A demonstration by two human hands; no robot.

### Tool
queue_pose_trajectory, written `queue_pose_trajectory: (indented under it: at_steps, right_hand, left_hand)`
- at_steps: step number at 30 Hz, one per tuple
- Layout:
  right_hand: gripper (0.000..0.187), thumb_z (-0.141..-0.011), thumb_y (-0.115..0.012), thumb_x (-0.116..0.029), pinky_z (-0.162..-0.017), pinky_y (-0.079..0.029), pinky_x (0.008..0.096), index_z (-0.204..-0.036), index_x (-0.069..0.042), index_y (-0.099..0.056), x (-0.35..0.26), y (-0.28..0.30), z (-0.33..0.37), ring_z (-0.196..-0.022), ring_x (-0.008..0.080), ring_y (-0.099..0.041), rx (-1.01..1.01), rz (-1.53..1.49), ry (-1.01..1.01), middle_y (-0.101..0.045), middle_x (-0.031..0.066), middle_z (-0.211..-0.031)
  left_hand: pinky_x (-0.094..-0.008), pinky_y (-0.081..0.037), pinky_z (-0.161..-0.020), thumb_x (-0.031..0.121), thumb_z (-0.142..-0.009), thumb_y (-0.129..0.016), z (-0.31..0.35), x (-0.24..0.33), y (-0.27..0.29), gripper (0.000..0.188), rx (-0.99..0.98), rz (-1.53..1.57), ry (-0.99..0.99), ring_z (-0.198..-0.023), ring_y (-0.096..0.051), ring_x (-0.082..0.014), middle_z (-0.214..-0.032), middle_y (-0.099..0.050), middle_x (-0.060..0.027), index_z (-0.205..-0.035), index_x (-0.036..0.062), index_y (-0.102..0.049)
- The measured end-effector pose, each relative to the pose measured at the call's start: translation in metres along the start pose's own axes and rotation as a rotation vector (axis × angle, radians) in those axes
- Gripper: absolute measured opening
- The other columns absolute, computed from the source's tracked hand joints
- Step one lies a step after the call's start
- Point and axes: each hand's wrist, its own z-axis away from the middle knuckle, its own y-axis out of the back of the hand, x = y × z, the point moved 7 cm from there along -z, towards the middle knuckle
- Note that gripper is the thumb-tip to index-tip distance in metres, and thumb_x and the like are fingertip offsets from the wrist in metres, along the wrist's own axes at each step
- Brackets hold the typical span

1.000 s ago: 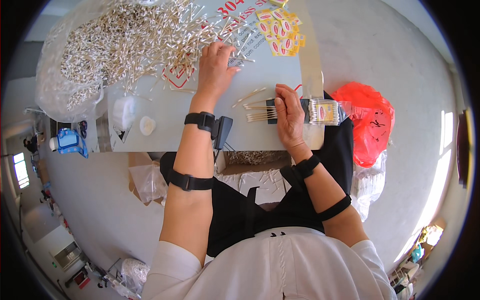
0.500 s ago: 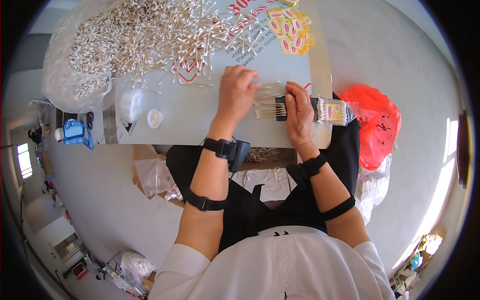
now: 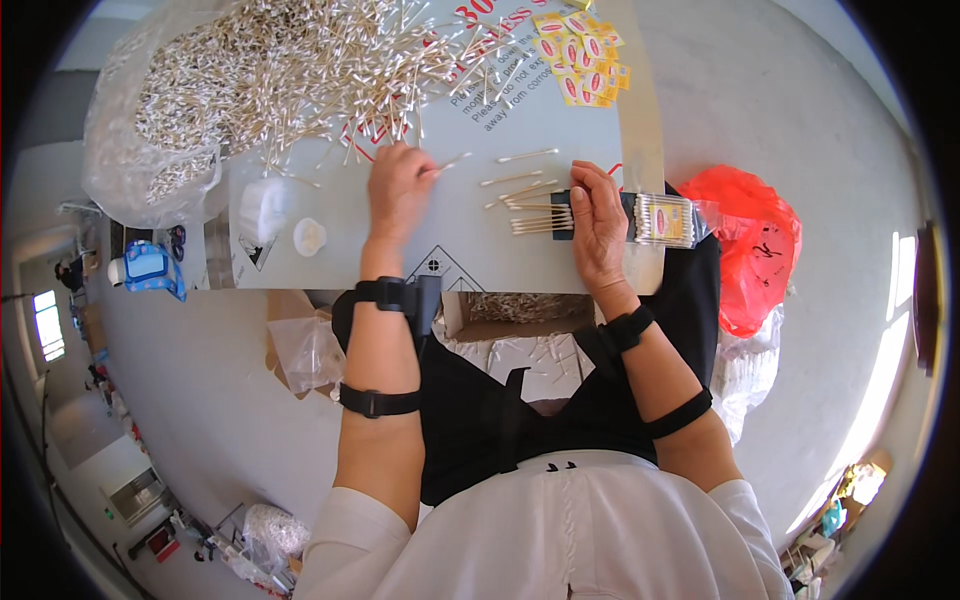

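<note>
My left hand (image 3: 400, 195) is over the table just below the heap, its fingers pinching a cotton swab (image 3: 456, 161) that points up and to the right. My right hand (image 3: 598, 222) is wrapped over a dark flat holder (image 3: 562, 217), hiding its middle. Side by side at the holder's left end lie several cotton swabs (image 3: 535, 226), partly inside it. A few loose swabs (image 3: 512, 179) lie just beyond them, apart from the holder. To the right of my right hand, a clear pack of swabs (image 3: 664, 221) with a yellow card sits at the holder's other end.
A big heap of swabs (image 3: 290, 80) spills from a clear bag (image 3: 110, 150) at the far left. Yellow cards (image 3: 585, 60) are scattered at the far right. A small white lid (image 3: 310, 237) lies on the left. A red plastic bag (image 3: 745, 250) hangs beside the table's right edge.
My left hand has moved left, from near the loose swabs to below the heap, and now has a swab in its fingers. My right hand has stayed on the holder.
</note>
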Motion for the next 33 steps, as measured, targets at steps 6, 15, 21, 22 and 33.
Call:
queue_pose_trajectory:
  at_steps: [6, 15, 21, 22, 33]
  right_hand:
    - [0.018, -0.099, -0.051, -0.006, -0.090, -0.048, 0.0305, -0.114, 0.001, -0.056, -0.005, -0.001, 0.000, -0.101, 0.0255, -0.059, 0.004, -0.023, -0.009, -0.058, 0.0153, -0.119]
    - [0.019, -0.101, -0.049, -0.006, -0.097, -0.045, 0.0299, -0.115, 0.003, -0.057, 0.011, 0.008, -0.001, -0.108, 0.0217, -0.057, 0.098, -0.207, -0.106, -0.057, 0.0139, -0.122]
    - [0.020, -0.101, -0.048, -0.008, -0.100, -0.044, 0.0283, -0.116, 0.003, -0.057, 0.016, 0.006, -0.001, -0.111, 0.0165, -0.055, 0.121, -0.402, -0.201, -0.057, 0.0112, -0.123]
    - [0.020, -0.101, -0.048, -0.008, -0.100, -0.044, 0.0280, -0.116, 0.003, -0.057, 0.017, 0.006, 0.000, -0.111, 0.0161, -0.054, 0.127, -0.428, -0.220, -0.057, 0.0109, -0.123]
    - [0.025, -0.102, -0.048, -0.013, -0.104, -0.041, 0.0306, -0.120, 0.004, -0.056, 0.012, 0.009, 0.006, -0.118, 0.0195, -0.053, 0.120, -0.387, -0.217, -0.056, 0.0119, -0.129]
  left_hand:
    - [-0.0410, -0.046, -0.071, 0.006, -0.069, -0.073, -0.039, 0.043, -0.037, 0.013, 0.109, 0.048, 0.049, -0.080, -0.055, -0.0294, -0.076, -0.059, -0.0065, -0.071, 0.0096, -0.061]
    - [-0.0400, -0.046, -0.082, 0.008, -0.072, -0.073, -0.024, 0.093, -0.052, 0.012, -0.141, 0.132, -0.119, -0.092, -0.054, -0.0280, -0.089, -0.060, -0.0058, -0.081, 0.0078, -0.066]
    - [-0.0486, -0.033, -0.108, 0.022, -0.083, -0.070, 0.027, 0.121, -0.051, 0.053, -0.081, -0.044, -0.118, -0.130, -0.043, -0.0312, -0.137, -0.049, -0.0149, -0.129, 0.0036, -0.052]
    - [-0.0510, -0.027, -0.113, 0.027, -0.085, -0.068, 0.033, 0.122, -0.057, 0.065, -0.158, -0.132, -0.101, -0.139, -0.036, -0.0308, -0.147, -0.042, -0.0165, -0.141, 0.0036, -0.044]
    - [-0.0520, -0.017, -0.117, 0.038, -0.091, -0.060, 0.038, 0.120, -0.065, 0.073, -0.285, -0.111, -0.137, -0.146, -0.024, -0.0302, -0.156, -0.028, -0.0164, -0.149, 0.0039, -0.031]
